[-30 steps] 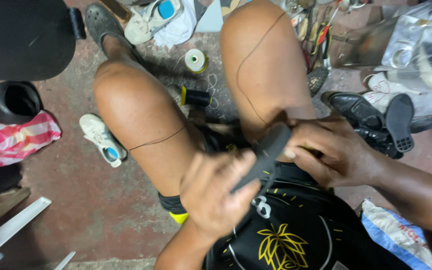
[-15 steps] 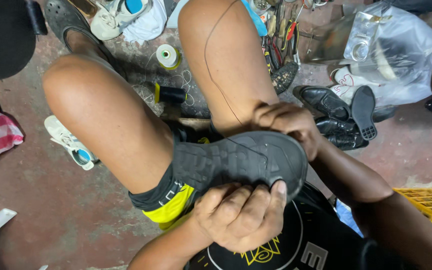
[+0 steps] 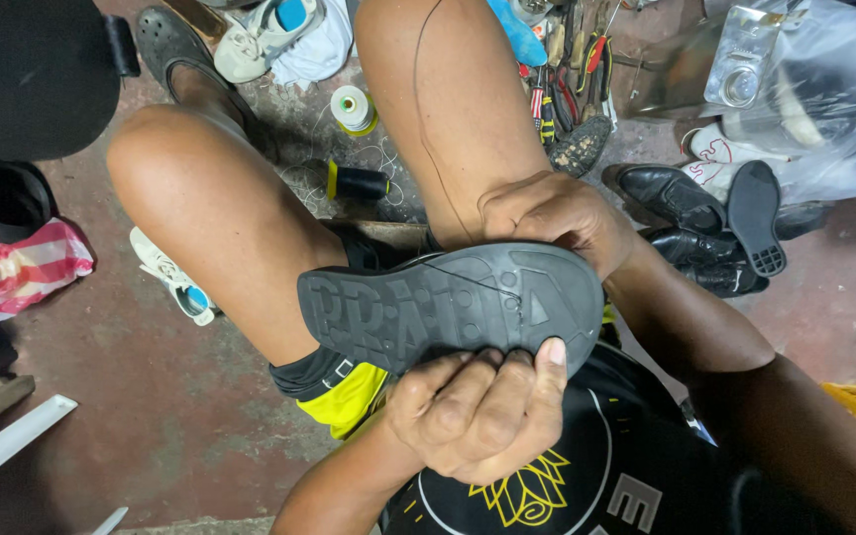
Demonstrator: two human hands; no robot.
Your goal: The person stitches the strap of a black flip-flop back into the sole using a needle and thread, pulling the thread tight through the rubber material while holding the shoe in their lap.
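shoe now sole-up, both hands

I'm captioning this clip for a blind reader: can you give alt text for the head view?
Seen from above, a seated person holds a dark grey shoe sole-up across the lap, left hand gripping its near edge, right hand its far edge. On the floor beyond the knees lie thread spools, hand tools and black shoes.

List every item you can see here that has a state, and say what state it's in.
Shoe: sole up, held sideways over the lap.
Left hand: gripping the shoe's near edge.
Right hand: gripping its far edge.
Thread spool: upright on the floor.
Black dress shoes: lying on the floor, one sole up.
Clear plastic bag: crumpled, holding things.
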